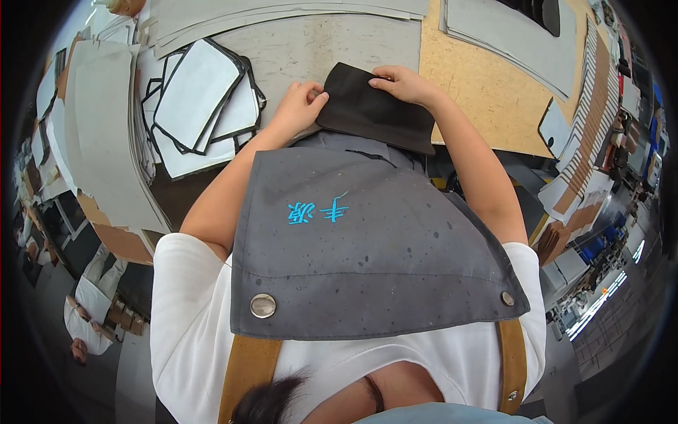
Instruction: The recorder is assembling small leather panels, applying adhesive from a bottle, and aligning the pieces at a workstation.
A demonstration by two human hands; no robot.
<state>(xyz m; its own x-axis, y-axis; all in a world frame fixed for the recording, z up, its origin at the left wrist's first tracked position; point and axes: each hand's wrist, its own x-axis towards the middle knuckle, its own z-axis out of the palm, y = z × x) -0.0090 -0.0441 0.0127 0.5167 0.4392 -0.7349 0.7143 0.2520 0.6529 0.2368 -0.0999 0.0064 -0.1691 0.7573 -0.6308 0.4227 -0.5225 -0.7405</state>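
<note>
A dark, smooth, leather-like panel (374, 113) with rounded corners is held at the near edge of the table, just in front of my apron. At its left edge, my left hand (300, 107) is closed, thumb and curled fingers pinching the border. My right hand (404, 86) grips the far edge toward the right, with the thumb on the upper face and the other fingers partly hidden behind it. To the left of my left hand lies a loose pile of white panels with black borders (198, 95).
Large grey boards (106, 120) are stacked at the left, and more grey sheets (282, 14) lie at the far side. On the right is a yellowish board surface (487, 92) with a grey sheet (519, 39) and a black object (540, 14). Another person (92, 304) is at the far left.
</note>
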